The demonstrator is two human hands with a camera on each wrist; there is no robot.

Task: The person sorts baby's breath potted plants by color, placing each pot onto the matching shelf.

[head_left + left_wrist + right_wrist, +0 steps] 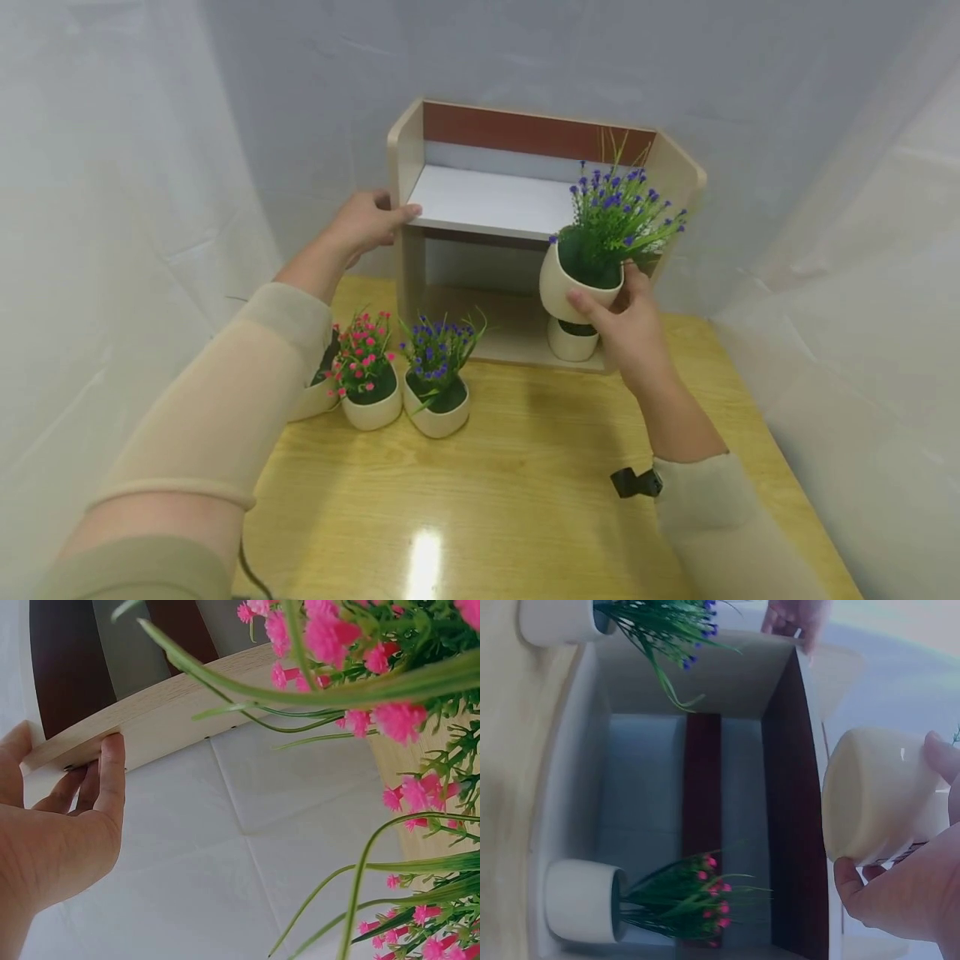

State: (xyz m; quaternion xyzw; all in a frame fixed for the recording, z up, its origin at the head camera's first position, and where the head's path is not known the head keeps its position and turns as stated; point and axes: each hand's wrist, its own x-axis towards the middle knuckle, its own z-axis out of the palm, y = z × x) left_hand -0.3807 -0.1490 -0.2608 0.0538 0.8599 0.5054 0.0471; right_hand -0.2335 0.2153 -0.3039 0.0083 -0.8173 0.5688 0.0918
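My right hand holds a white pot of purple flowers in front of the right end of a two-tier wooden shelf. In the right wrist view, the fingers and thumb grip that pot beside the upper board; its contact with the board cannot be told. At the shelf's left side panel, my left hand grips the edge, thumb on one face and fingers on the other, as the left wrist view shows. A pink-flowered pot stands on the lower tier at the right, partly hidden in the head view.
Left of centre on the wooden table stand a pink-flowered pot, a purple-flowered pot and another pot half covered by the left sleeve. Pale sheeting hangs behind and on both sides.
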